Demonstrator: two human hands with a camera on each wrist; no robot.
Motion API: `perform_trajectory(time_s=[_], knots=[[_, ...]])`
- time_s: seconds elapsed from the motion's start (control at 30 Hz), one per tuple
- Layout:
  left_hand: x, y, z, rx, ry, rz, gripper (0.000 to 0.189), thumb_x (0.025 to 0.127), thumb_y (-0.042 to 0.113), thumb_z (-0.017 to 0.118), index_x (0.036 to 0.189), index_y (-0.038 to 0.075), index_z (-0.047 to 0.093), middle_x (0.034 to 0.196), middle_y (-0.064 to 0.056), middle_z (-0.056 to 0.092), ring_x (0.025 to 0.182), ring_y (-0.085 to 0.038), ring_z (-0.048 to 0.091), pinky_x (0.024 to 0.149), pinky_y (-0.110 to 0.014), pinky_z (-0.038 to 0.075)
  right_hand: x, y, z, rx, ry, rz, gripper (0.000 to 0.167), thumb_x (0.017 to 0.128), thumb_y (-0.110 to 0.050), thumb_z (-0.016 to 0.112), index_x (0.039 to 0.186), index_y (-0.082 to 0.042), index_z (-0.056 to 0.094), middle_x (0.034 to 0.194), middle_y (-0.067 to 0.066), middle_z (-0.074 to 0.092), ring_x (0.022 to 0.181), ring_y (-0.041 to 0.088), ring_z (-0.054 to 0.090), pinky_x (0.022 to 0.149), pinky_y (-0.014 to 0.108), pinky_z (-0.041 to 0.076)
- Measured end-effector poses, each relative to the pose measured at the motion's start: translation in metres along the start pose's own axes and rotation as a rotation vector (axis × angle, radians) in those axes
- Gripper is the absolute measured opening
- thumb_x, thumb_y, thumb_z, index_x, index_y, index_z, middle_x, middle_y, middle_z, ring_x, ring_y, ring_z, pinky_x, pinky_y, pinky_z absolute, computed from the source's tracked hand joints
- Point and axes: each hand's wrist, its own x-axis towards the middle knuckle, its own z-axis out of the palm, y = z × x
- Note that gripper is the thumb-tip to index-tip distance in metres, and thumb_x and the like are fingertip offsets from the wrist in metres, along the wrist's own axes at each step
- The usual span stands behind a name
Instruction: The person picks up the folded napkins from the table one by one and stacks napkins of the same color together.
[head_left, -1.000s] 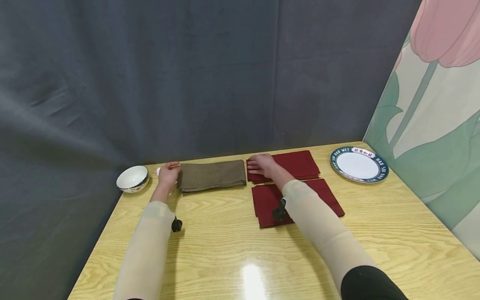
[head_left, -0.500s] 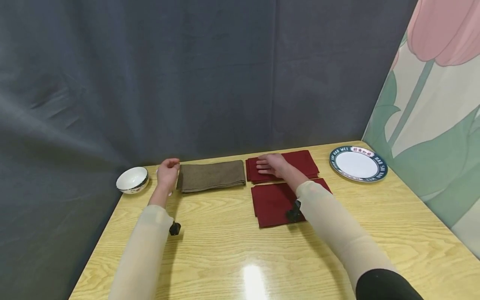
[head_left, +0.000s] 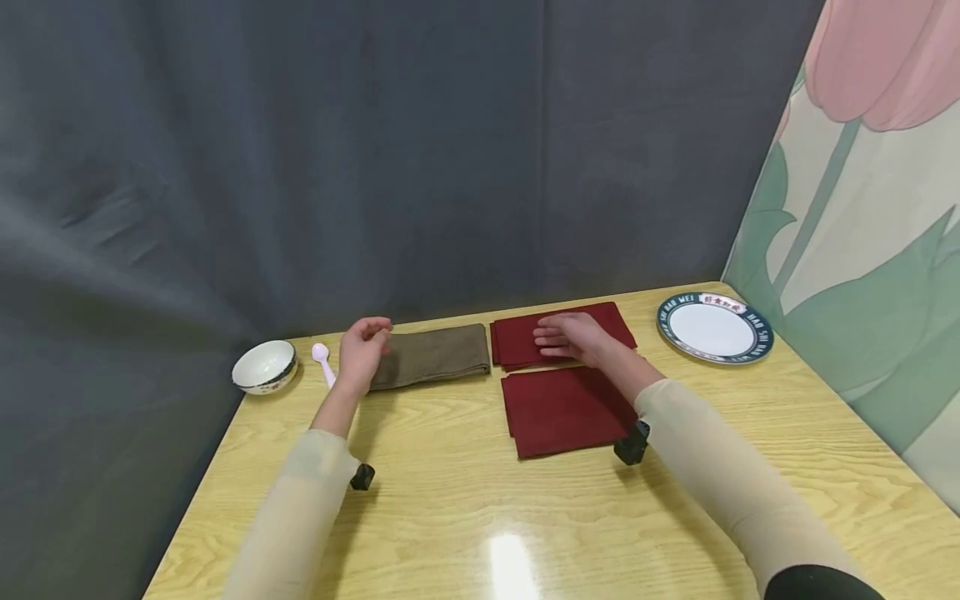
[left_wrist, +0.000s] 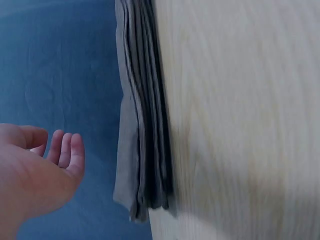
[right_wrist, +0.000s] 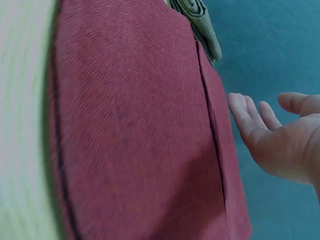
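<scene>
A folded brown cloth (head_left: pixel 438 356) lies at the back of the table, and my left hand (head_left: pixel 366 343) hovers over its left end with fingers loosely curled and nothing in them. The left wrist view shows that hand (left_wrist: pixel 42 172) raised beside the cloth's stacked folds (left_wrist: pixel 145 125), not touching them. To the right lie two folded red cloths, one far (head_left: pixel 600 329) and one near (head_left: pixel 566 410). My right hand (head_left: pixel 566 337) is spread flat over the far one. In the right wrist view its fingers (right_wrist: pixel 250 117) are straight just above the red cloth (right_wrist: pixel 135 135).
A small white bowl (head_left: pixel 264 365) sits at the table's back left corner, with a pale plastic spoon (head_left: pixel 324 362) beside it. A white plate with a dark rim (head_left: pixel 714 327) is at the back right. A dark curtain hangs behind, and a flowered panel stands on the right.
My left hand has come off the brown cloth's left end and shifted right, uncovering the spoon. My right hand has slid rightward across the far red cloth.
</scene>
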Motion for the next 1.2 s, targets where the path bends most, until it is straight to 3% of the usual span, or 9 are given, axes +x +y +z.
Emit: perform_trajectory(time_s=[0.07,0.27,0.4,0.63,0.93,1.2], knots=[[-0.006,0.0,0.007,-0.009,-0.042,-0.007,0.023,0.104,0.005,0.055,0.122,-0.006,0.063,0.121,-0.023,0.064,0.109,-0.031,0.061,0.089,-0.046,0.055,-0.006,0.002,-0.004,-0.015,-0.012,-0.008,0.048,0.109,-0.016,0.046,0.151,0.007,0.039,0.145,0.029,0.05,0.13,0.038,0.054,0.098,0.042,0.051],[-0.021,-0.002,0.027,0.012,-0.15,-0.019,0.024,0.105,0.007,0.055,0.124,-0.005,0.063,0.124,-0.026,0.063,0.107,-0.031,0.063,0.082,-0.035,0.057,-0.018,0.009,-0.014,-0.024,-0.037,-0.046,0.05,0.11,-0.017,0.045,0.151,0.009,0.035,0.146,0.032,0.047,0.13,0.039,0.053,0.103,0.047,0.047],[-0.03,-0.002,0.039,-0.024,-0.235,-0.052,0.027,0.104,0.006,0.056,0.126,-0.008,0.06,0.122,-0.026,0.063,0.107,-0.034,0.062,0.087,-0.043,0.057,-0.022,0.013,-0.017,-0.001,-0.047,-0.061,0.05,0.11,-0.016,0.044,0.15,0.011,0.035,0.146,0.034,0.045,0.131,0.041,0.052,0.104,0.048,0.046],[-0.044,-0.006,0.056,-0.005,-0.394,-0.105,0.029,0.105,0.009,0.055,0.13,-0.006,0.059,0.122,-0.022,0.063,0.112,-0.037,0.061,0.095,-0.055,0.051,-0.032,0.016,-0.024,-0.019,-0.079,-0.059,0.05,0.111,-0.016,0.04,0.151,0.012,0.033,0.147,0.035,0.043,0.128,0.037,0.056,0.102,0.045,0.048],[-0.056,-0.014,0.073,0.045,-0.483,-0.123,0.024,0.104,0.009,0.058,0.124,-0.002,0.064,0.122,-0.023,0.064,0.11,-0.037,0.063,0.086,-0.045,0.057,-0.047,0.019,-0.04,-0.048,-0.101,-0.072,0.051,0.111,-0.017,0.04,0.15,0.015,0.032,0.147,0.035,0.043,0.129,0.04,0.054,0.099,0.042,0.051],[-0.066,-0.014,0.088,0.047,-0.548,-0.126,0.027,0.103,0.009,0.059,0.126,-0.005,0.061,0.124,-0.025,0.062,0.112,-0.038,0.061,0.088,-0.044,0.057,-0.064,0.018,-0.06,-0.079,-0.073,-0.059,0.052,0.11,-0.017,0.043,0.15,0.015,0.031,0.146,0.033,0.045,0.129,0.036,0.055,0.099,0.042,0.05]])
